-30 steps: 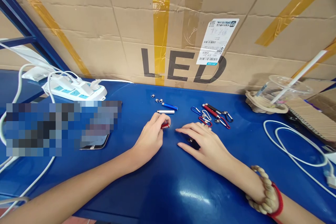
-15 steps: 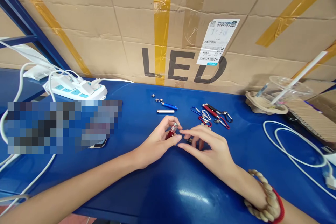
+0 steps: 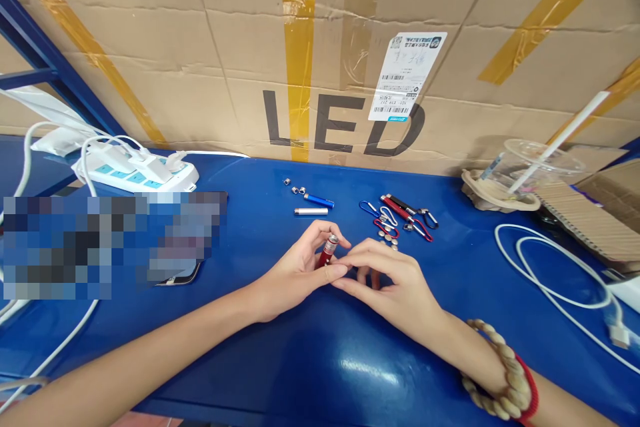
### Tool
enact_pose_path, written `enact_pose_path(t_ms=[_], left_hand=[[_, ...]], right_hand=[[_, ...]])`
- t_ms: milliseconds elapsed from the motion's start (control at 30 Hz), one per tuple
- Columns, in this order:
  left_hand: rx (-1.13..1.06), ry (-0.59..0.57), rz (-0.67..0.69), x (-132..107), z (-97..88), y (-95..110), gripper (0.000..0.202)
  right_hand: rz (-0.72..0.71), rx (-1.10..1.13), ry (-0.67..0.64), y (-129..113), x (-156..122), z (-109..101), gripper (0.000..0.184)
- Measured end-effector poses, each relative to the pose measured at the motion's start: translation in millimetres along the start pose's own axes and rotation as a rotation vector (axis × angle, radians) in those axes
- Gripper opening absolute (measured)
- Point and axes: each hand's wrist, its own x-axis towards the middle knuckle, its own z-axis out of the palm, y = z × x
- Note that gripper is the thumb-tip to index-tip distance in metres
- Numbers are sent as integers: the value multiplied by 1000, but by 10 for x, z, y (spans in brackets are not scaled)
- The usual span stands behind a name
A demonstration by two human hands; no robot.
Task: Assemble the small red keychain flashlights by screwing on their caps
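My left hand (image 3: 300, 273) is closed around a small red metal flashlight (image 3: 327, 252), its silver threaded end pointing up. My right hand (image 3: 395, 280) meets the left at the fingertips, thumb and fingers pinched together beside the left thumb. Whatever lies between those fingertips is hidden. Beyond my hands lie a silver tube (image 3: 311, 211) and a blue tube (image 3: 319, 201), with several small silver caps (image 3: 295, 190) close by. To the right is a group of red and black flashlights (image 3: 397, 207) with carabiner clips (image 3: 387, 215), and several button cells (image 3: 389, 238).
A large cardboard box (image 3: 240, 27) stands along the back of the blue table (image 3: 280, 360). On the left are a white power strip (image 3: 140, 177) with cables and a phone (image 3: 193, 272). A plastic cup (image 3: 540, 163), a spiral notebook (image 3: 585, 220) and a white cable (image 3: 550, 280) occupy the right.
My right hand has moved left, and its spread fingertips have closed together against my left hand's fingertips. The red flashlight stays in my left hand. The whole view has shifted slightly.
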Motion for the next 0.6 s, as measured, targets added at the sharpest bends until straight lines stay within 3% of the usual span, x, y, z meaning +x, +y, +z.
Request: enact_pose_path(t_ms=[267, 467, 600], left_hand=[[-66, -54, -22, 4, 14, 3, 23], [105, -33, 11, -6, -3, -38, 21], [168, -100, -4, -31, -9, -48, 19]], right_hand=[[-115, -113, -1, 35, -8, -8, 7], [-96, -107, 267, -2, 27, -50, 5], [-197, -110, 304, -31, 12, -67, 8]])
